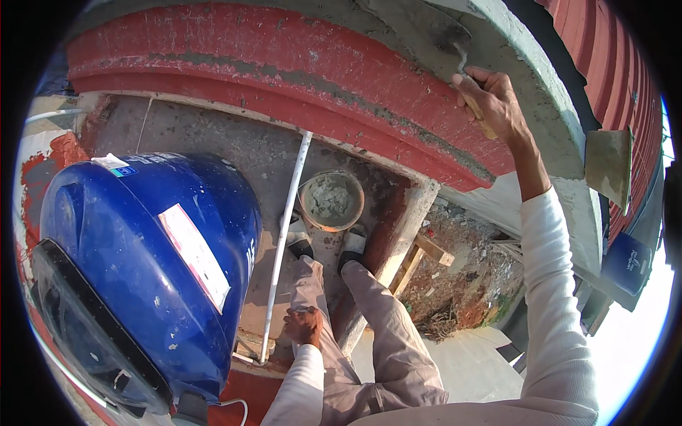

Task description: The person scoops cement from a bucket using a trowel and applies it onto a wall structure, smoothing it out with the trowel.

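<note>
My right hand (494, 103) is raised at the upper right, closed round the wooden handle of a trowel (460, 53). The trowel's metal blade lies against wet grey mortar (515, 71) on top of the curved wall; its outline blends into the mortar. Down by my knee, my left hand (304, 325) hangs with curled fingers, and nothing shows in it. A round bowl (361, 213) of grey mortar (331, 199) stands on the floor just ahead of my feet.
A large blue tank (149, 241) fills the left side. Between it and my legs a white pipe (285, 234) stands slanted. The red curved wall (284, 64) crosses ahead. At right are wooden pieces (419, 259), rubble (462, 284), a bucket-like container (609, 170) and red roofing (625, 78).
</note>
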{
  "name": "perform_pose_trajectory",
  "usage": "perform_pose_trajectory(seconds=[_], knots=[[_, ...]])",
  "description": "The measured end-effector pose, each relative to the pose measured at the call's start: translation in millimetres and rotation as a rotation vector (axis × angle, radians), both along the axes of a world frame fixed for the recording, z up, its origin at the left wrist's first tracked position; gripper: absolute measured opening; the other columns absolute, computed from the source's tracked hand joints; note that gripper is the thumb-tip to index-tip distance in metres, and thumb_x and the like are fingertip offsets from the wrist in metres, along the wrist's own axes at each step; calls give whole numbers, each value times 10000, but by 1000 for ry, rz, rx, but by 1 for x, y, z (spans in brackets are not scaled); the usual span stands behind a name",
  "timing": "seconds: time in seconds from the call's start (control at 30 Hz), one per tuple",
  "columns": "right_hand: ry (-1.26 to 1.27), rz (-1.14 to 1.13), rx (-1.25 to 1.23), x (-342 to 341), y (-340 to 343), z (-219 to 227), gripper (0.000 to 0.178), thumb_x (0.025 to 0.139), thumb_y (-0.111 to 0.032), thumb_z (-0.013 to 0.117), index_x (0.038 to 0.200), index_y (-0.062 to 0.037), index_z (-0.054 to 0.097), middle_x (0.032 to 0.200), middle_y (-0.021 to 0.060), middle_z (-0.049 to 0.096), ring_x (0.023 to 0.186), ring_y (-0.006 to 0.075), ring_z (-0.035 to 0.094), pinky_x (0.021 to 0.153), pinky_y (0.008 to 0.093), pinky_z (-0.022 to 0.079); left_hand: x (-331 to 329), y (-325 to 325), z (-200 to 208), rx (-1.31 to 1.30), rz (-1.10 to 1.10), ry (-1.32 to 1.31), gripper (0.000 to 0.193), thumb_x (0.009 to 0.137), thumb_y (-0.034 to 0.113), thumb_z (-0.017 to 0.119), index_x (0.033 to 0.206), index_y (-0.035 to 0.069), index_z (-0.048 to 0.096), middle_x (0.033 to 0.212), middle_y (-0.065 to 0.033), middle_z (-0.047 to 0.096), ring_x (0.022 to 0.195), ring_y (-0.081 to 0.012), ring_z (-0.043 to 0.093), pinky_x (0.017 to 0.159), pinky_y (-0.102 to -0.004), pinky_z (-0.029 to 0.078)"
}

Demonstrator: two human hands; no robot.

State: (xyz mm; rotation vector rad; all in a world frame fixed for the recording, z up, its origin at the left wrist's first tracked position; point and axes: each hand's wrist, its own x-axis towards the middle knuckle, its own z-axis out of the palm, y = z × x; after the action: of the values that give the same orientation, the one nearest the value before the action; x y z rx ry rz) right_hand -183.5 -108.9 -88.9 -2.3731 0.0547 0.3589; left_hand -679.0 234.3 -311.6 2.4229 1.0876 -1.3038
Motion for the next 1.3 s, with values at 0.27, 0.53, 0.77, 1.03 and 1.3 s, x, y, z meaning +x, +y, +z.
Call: perform_pose_trajectory(seconds=[0.27,0.53,0.77,1.03,1.3], knots=[[-110,-21,-18,-35,28,-29,400,977,-384,703,848,-8,665,636,12,563,597,110,546,547,331,433,4,0,1,8,-35,32,642,903,495,594,1229,-56,541,1175,-299,645,1062,-443,699,912,-514,582],[-326,-74,143,24,102,-87,399,971,-369,701,981,29,729,720,132,669,655,206,623,662,395,528,-2,11,-9,-12,-169,-10,689,903,529,603,1231,-76,557,1140,-308,670,1065,-440,700,923,-513,582],[-344,-192,245,-3,39,-98,420,969,-379,724,930,39,703,653,40,555,635,147,523,614,365,470,2,9,-16,43,-210,53,622,916,487,571,1242,-41,613,1198,-261,690,1108,-417,701,968,-503,562],[-433,-329,424,-64,-27,-70,437,1006,-406,736,813,-31,621,648,-59,496,582,33,424,507,262,355,19,-3,-6,108,-158,99,580,911,465,577,1217,-20,661,1249,-224,699,1150,-398,692,983,-491,556],[-476,-128,220,-17,26,-105,279,971,-241,714,910,30,689,585,121,598,527,197,587,542,372,478,27,-9,-7,69,-243,154,567,917,447,552,1217,-18,680,1242,-223,717,1171,-377,690,988,-497,560]])
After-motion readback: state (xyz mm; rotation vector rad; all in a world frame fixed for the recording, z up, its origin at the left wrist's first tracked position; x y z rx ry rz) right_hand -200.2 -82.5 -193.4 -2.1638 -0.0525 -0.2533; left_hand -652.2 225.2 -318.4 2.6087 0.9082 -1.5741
